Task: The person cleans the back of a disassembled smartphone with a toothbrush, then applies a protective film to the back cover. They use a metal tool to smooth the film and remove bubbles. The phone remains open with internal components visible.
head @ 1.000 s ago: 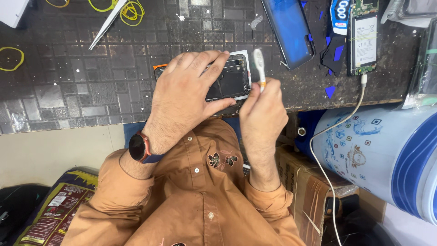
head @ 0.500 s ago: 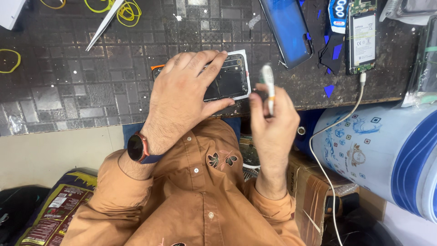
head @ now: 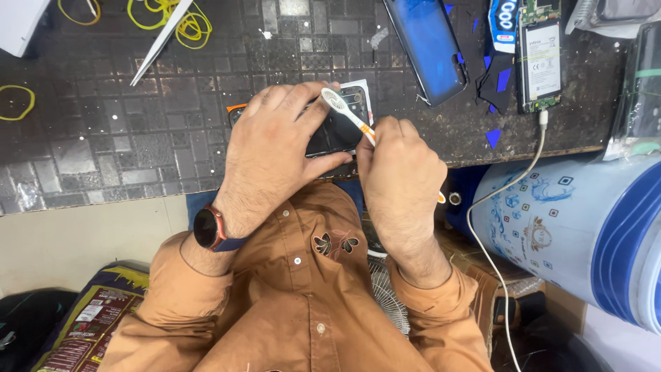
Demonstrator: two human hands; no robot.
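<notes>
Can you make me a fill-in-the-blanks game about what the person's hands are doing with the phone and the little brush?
1. The left hand presses down on a dark flat ____ on the black gridded work mat.
2. The right hand holds a white-and-orange ____ by its handle.
3. A dark round ____ sits on the left wrist.
4. Yellow rubber ____ lie at the mat's far edge.

Missing words: phone; toothbrush; watch; bands

Single head view, looking steeply down, close over workbench (head: 103,158) edge and lap.
</notes>
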